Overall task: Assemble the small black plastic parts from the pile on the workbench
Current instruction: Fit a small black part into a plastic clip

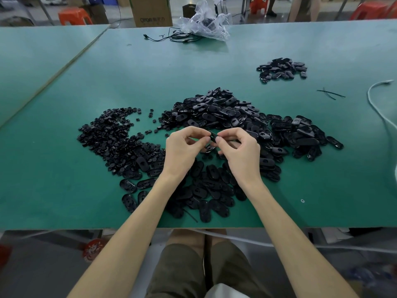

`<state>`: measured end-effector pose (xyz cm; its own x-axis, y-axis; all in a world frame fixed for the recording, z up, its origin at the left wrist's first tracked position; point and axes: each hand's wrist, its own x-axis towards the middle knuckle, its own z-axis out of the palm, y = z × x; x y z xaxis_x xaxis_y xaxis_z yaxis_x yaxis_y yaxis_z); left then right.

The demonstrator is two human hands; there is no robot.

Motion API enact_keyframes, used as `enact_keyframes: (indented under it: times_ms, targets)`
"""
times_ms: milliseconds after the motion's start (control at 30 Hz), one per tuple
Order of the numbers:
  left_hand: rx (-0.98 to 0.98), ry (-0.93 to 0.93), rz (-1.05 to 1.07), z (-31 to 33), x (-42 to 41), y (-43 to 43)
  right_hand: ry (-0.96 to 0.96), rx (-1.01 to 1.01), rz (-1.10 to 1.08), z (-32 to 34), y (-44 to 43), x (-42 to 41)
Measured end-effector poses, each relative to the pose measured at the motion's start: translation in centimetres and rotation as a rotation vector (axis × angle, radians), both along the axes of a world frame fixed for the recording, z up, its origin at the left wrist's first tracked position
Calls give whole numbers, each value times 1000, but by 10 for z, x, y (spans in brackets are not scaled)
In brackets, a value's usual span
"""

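The two hands meet in the middle of the frame, just above the green table (pixel 64 190). The left hand (pixel 184 145) and the right hand (pixel 238 147) each pinch one end of a black part (pixel 212 136), with thumb and fingers curled tight on it. It is held up off the table, most likely so both hands can push pieces together and the eyes can see the fit. Whether it is one piece or two joined ones is too small to tell.

The piles lie close round the hands, so a new piece is a short reach. The small round pieces (pixel 111 134) are in the left middle of the frame, near the left hand. The long oval pieces (pixel 225 112) are heaped just behind the hands and to their right, and more lie under the wrists. A smaller pile (pixel 281 68) sits well apart in the upper right. I think the done ones go there, kept away so they do not mix with the rest.

At the top middle, a clear plastic bag (pixel 204 22) and thin black wires (pixel 171 36) lie near the far edge, out of the way. A white cord (pixel 378 108) runs down the right edge.
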<state>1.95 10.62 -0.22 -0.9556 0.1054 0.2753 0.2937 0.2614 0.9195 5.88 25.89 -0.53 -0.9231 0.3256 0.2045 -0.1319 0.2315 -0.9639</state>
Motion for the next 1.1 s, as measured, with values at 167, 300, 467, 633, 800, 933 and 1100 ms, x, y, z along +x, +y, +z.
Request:
enact_keyframes:
  times_ms: [167, 300, 467, 633, 800, 933, 1100]
  targets:
    - [-42, 11, 33, 0, -2, -1, -16, 63, 21, 2, -1, 1]
    - [-38, -1, -15, 0, 0, 0, -23, 54, 36, 2, 0, 1]
    - [-49, -6, 0, -1, -1, 0, -25, 58, 49, 1, 0, 1]
    - [-74, -10, 17, -1, -1, 0, -38, 66, 62, 1, 1, 2]
    - [-76, -3, 24, -1, 0, -1, -42, 58, 83, 3, 1, 3]
    - [-62, -15, 35, 0, 1, 0, -43, 57, 93, 4, 1, 3]
    - [-48, -26, 74, 1, 2, 0, -25, 36, 96, 3, 1, 2]
